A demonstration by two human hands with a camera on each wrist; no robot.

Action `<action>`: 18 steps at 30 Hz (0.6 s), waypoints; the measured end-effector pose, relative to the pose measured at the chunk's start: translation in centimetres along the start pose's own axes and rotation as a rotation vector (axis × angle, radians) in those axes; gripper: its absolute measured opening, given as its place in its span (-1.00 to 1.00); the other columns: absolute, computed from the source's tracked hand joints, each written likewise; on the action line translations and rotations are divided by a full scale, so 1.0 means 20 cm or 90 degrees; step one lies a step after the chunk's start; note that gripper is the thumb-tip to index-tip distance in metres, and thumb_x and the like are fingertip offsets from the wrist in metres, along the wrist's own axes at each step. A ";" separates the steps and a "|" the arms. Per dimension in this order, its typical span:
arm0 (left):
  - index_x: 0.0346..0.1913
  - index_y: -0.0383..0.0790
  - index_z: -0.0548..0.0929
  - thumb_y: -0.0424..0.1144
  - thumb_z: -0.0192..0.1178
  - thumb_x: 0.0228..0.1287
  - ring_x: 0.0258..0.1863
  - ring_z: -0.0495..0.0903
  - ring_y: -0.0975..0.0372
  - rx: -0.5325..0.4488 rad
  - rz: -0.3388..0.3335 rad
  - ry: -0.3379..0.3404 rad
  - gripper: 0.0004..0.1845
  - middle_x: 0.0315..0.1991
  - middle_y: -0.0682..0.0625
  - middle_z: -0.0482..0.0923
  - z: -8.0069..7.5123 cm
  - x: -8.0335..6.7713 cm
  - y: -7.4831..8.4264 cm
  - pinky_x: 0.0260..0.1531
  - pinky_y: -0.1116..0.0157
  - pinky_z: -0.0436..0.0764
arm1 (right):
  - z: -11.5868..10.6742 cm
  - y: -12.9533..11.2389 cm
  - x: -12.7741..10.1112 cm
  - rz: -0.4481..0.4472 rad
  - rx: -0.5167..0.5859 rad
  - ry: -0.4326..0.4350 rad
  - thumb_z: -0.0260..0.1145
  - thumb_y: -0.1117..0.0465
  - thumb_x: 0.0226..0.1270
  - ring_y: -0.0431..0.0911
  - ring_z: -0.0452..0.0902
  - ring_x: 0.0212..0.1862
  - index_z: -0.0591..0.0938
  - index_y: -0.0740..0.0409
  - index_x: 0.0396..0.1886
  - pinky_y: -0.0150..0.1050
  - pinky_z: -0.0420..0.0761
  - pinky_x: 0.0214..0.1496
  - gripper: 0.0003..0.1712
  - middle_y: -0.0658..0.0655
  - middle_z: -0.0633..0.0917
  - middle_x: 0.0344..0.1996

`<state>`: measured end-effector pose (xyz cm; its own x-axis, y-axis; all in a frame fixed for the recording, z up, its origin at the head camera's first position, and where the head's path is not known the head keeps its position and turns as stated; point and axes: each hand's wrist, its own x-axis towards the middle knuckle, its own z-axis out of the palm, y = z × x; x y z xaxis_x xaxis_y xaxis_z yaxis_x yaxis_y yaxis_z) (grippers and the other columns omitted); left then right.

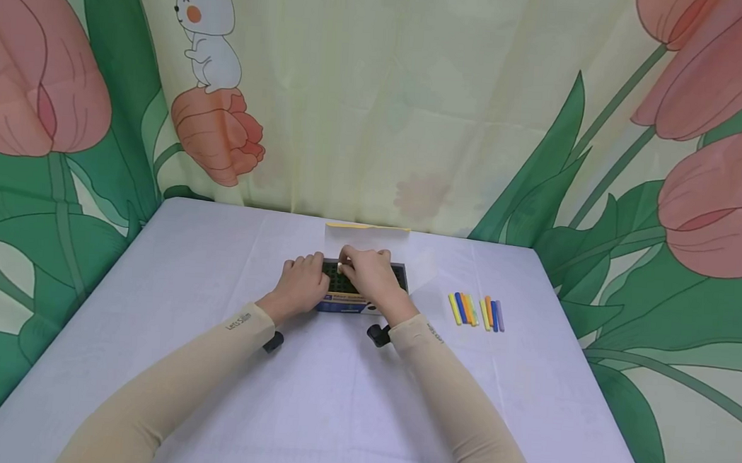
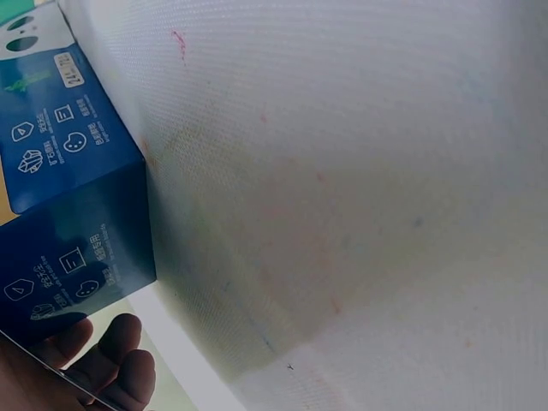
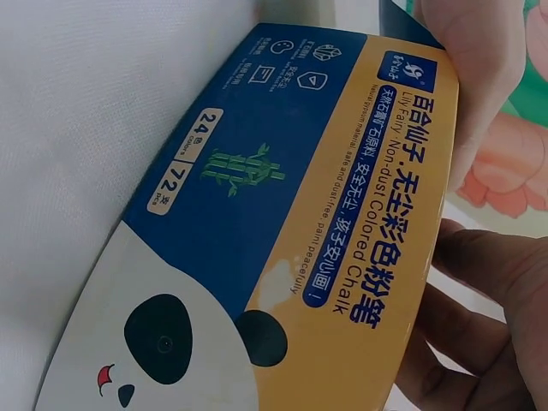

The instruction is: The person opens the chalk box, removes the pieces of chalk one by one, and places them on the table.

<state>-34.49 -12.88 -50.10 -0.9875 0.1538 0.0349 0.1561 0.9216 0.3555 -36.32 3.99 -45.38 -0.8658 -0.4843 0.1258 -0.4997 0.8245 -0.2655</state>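
Chalk box (image 3: 282, 205), centre of white surface (image 1: 335, 399), reads "Non-dust Colored Chalk", "24", "72". Your left hand (image 1: 300, 284) grasps box's left end; right hand (image 1: 371, 274) pinches white chalk piece (image 1: 341, 266) over it. Tulip curtain (image 1: 379, 97) behind.

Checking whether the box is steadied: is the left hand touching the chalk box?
Touching. In the head view the left hand lies against the left end of the chalk box, no gap visible.

Beige sleeves (image 1: 163, 389) with small lettering; black wrist cameras (image 1: 377, 334)
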 end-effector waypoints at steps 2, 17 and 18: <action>-0.02 -0.31 0.42 -0.15 -0.25 0.50 -0.20 0.45 0.00 0.000 0.001 0.001 -0.68 -0.24 -0.13 0.49 0.00 0.00 0.00 0.18 -0.15 0.37 | 0.00 0.00 0.00 -0.001 0.000 0.000 0.24 0.04 0.56 -0.06 0.74 -0.21 0.65 -0.10 -0.04 0.24 0.33 0.34 -0.87 -0.10 0.83 -0.27; 0.01 -0.32 0.43 -0.14 -0.24 0.51 -0.21 0.44 0.00 0.005 0.002 -0.003 -0.66 -0.24 -0.12 0.49 0.00 0.00 0.01 0.11 -0.12 0.39 | -0.03 0.00 0.00 -0.012 -0.017 0.003 0.04 0.01 0.69 -0.11 0.41 -0.64 0.50 -0.06 0.12 0.16 0.50 0.09 -0.78 -0.03 0.51 -0.73; 0.02 -0.32 0.43 -0.14 -0.24 0.51 -0.22 0.44 0.00 0.004 0.002 -0.003 -0.66 -0.24 -0.12 0.49 0.00 0.00 0.01 0.10 -0.12 0.39 | -0.03 0.00 0.00 -0.010 -0.017 0.001 0.02 0.00 0.69 -0.10 0.41 -0.64 0.49 -0.06 0.14 0.16 0.51 0.09 -0.76 -0.03 0.51 -0.73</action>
<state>-34.44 -12.79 -50.02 -0.9870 0.1578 0.0312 0.1587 0.9236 0.3491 -36.34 4.21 -44.88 -0.8578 -0.4969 0.1315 -0.5139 0.8243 -0.2376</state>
